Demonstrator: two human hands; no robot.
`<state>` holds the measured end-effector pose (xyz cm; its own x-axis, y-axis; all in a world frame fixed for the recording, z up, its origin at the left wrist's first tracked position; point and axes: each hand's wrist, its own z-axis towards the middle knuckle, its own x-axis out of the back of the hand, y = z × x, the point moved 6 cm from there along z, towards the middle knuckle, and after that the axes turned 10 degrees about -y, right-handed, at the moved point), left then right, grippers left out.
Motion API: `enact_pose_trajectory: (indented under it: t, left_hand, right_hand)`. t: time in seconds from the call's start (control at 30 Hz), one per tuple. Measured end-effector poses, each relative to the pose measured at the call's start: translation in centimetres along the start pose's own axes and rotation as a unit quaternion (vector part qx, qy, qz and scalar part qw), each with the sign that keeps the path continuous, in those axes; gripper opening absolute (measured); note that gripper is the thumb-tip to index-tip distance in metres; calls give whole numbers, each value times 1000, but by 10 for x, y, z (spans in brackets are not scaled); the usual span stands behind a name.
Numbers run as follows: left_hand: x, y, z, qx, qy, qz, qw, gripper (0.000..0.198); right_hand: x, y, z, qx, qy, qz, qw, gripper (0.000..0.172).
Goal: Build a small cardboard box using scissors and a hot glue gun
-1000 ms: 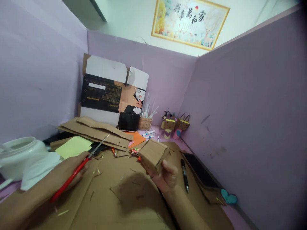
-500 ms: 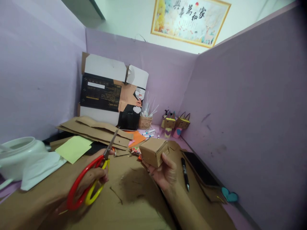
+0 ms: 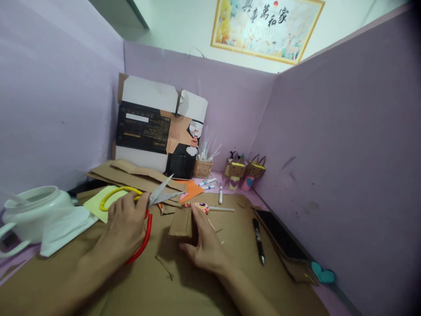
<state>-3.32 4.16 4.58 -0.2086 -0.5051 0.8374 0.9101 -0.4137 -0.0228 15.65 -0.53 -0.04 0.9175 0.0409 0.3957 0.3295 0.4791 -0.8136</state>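
A pair of scissors with one red and one yellow handle is gripped in my left hand. Its blades stand apart and point right, toward a small cardboard box. My right hand holds that box by its right side, thumb low in front and fingers over the top. The blades are above and behind the box; whether they touch it I cannot tell. Just behind the box lies a lollipop in a colourful wrapper, its white stick pointing right.
A white pot and a white tissue are at left. Cardboard strips and a flattened carton lie behind. At right are a pen, a dark phone-like slab and cardboard cat figures.
The box has come down and left in my right hand, now turned and held from above. My left hand has rolled over, and the scissors have swung rightward with blades spread wider.
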Motion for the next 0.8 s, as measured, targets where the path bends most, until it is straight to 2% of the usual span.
enact_pose_trajectory:
  t: [0.07, 0.1, 0.17, 0.23, 0.3, 0.37, 0.47, 0.57, 0.7, 0.8]
  left_hand:
    - [1, 3, 2, 3, 6, 67, 998, 41]
    - [3, 5, 2, 2, 18, 96, 995, 42]
    - [8, 8, 1, -3, 55, 120, 991, 44]
    - [11, 13, -1, -17, 80, 121, 989, 46]
    - [13, 18, -2, -33, 86, 117, 989, 46]
    - [13, 24, -4, -48, 89, 113, 988, 45]
    - [14, 29, -6, -55, 95, 111, 988, 44]
    - [14, 33, -7, -64, 85, 110, 988, 45]
    - [18, 38, -10, -77, 97, 117, 985, 43]
    - [21, 40, -12, -78, 101, 131, 983, 41]
  right_hand:
    - [1, 1, 1, -20, -10, 17, 1000, 95]
    - [3, 1, 2, -27, -4, 27, 999, 93]
    - [10, -2, 3, -32, 45, 39, 998, 76]
    - [23, -8, 3, -17, 130, 17, 991, 54]
    - [35, -21, 3, 30, 212, -54, 975, 34]
    - [39, -40, 3, 106, 250, -165, 948, 21]
    - [30, -64, 7, 186, 217, -348, 893, 16]
    - [18, -72, 13, 202, 182, -447, 852, 15]
    - [15, -76, 16, 206, 202, -477, 830, 16]
    - [14, -76, 21, 191, 184, -494, 828, 16]
